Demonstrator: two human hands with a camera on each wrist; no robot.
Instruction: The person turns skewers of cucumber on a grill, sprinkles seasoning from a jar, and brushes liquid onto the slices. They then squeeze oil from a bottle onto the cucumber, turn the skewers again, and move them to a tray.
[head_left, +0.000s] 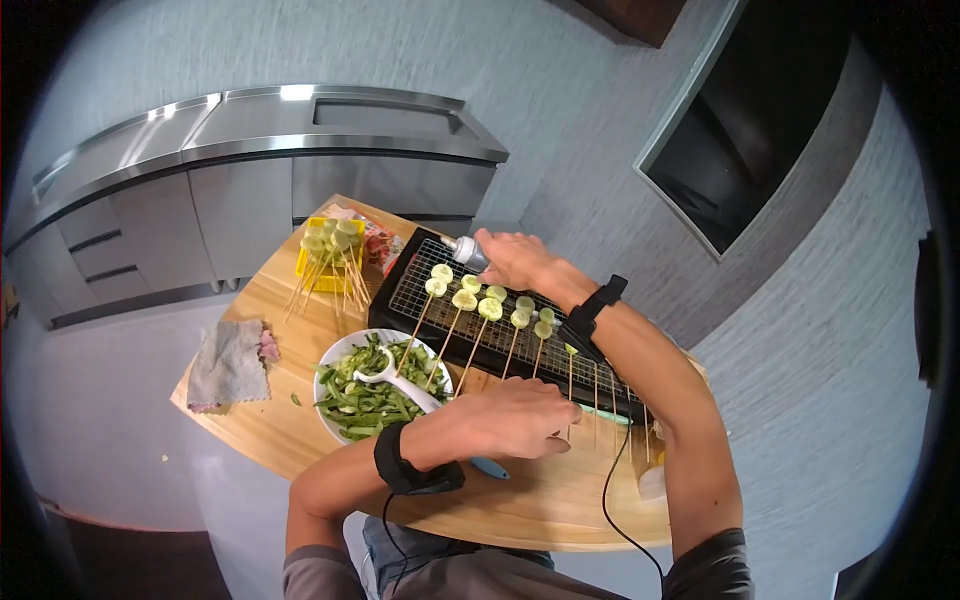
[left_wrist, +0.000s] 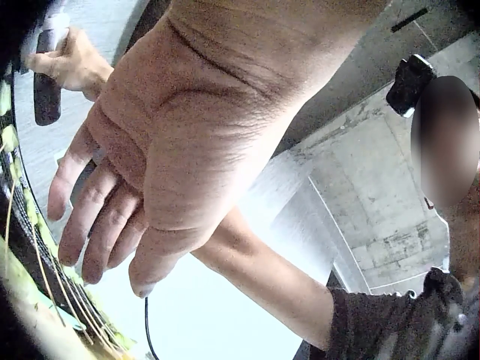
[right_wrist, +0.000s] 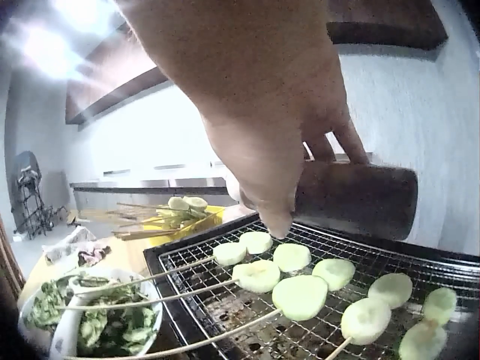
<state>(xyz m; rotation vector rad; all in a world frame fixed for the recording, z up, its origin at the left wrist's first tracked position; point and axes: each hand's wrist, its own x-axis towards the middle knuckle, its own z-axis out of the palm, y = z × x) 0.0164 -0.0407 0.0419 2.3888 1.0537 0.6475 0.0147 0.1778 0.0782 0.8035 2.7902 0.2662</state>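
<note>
My right hand (head_left: 520, 262) grips a dark-bodied bottle (right_wrist: 356, 199) with a clear end, holding it on its side low over the far left of the black grill (right_wrist: 161, 274). Beneath it, skewers of pale green round slices (head_left: 464, 299) lie across the wire mesh, their sticks pointing toward me. My left hand (head_left: 512, 418) hovers by the near edge of the grill, over the stick ends. Its fingers (left_wrist: 96, 199) hang loosely with nothing between them. In the left wrist view, the bottle (left_wrist: 48, 97) shows in the right hand at the upper left.
A white bowl (head_left: 322, 385) of green peelings stands left of the grill, with a white Y-shaped peeler (head_left: 400, 384) across it. Behind is a yellow basket (head_left: 303, 262) with more skewers. A grey cloth (head_left: 228, 365) lies at the table's left. Black cables run from both wrists.
</note>
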